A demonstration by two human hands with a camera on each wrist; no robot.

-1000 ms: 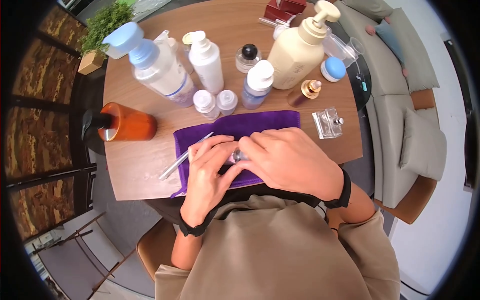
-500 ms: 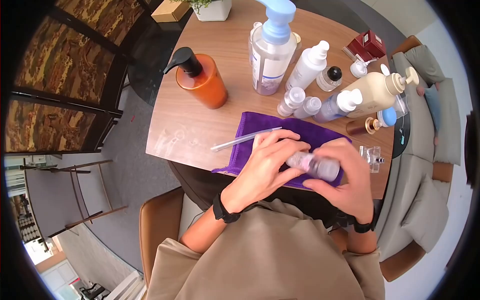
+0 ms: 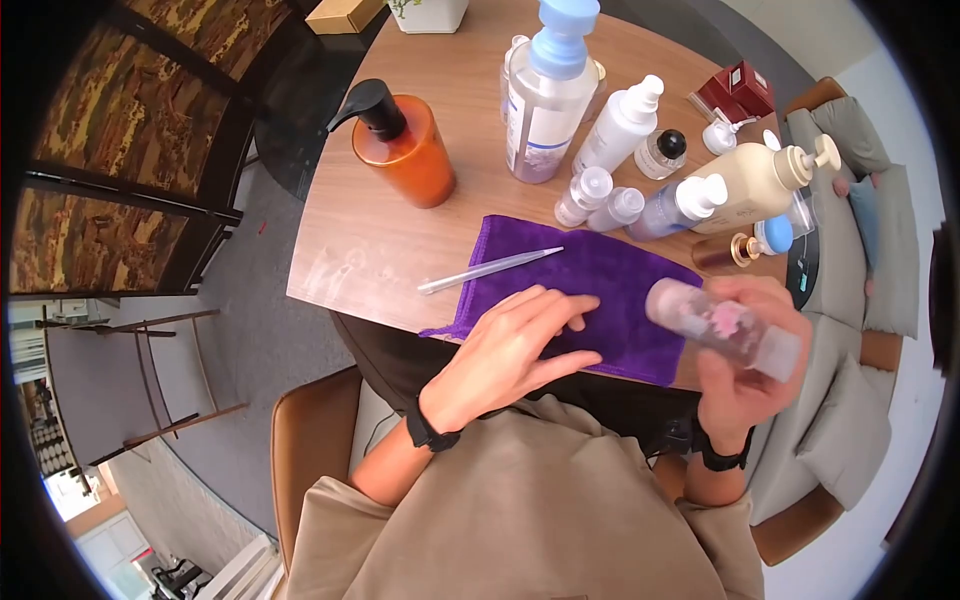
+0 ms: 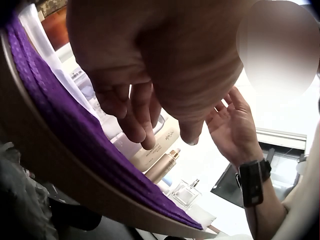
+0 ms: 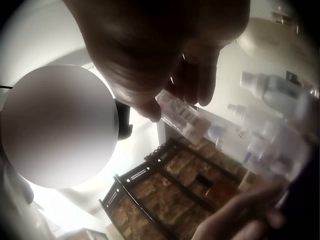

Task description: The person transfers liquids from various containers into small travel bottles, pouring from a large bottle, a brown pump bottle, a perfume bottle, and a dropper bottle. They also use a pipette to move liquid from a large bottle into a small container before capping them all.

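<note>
My right hand [image 3: 748,402] holds a small clear bottle [image 3: 722,327] with a pink mark, tilted and slightly blurred, above the right end of a purple cloth [image 3: 625,330]. In the right wrist view the fingers and thumb grip this small bottle [image 5: 181,117], and printed lines show on its side. Over the cloth's front part, my left hand [image 3: 510,345] has its fingers loosely extended and its thumb apart, with nothing in it. A slim translucent plastic tube [image 3: 490,269] lies across the cloth's left edge, beyond the left hand.
An amber pump bottle [image 3: 408,155] stands at the left. Behind the cloth are a large blue-topped pump bottle [image 3: 545,120], a white bottle [image 3: 615,125], two small clear bottles and a cream pump bottle [image 3: 745,185]. A square glass perfume bottle [image 4: 185,192] stands at the right.
Both hands were together over the cloth around the small bottle. The right hand has carried it away to the right, and the left hand has let go. The head view has turned leftward.
</note>
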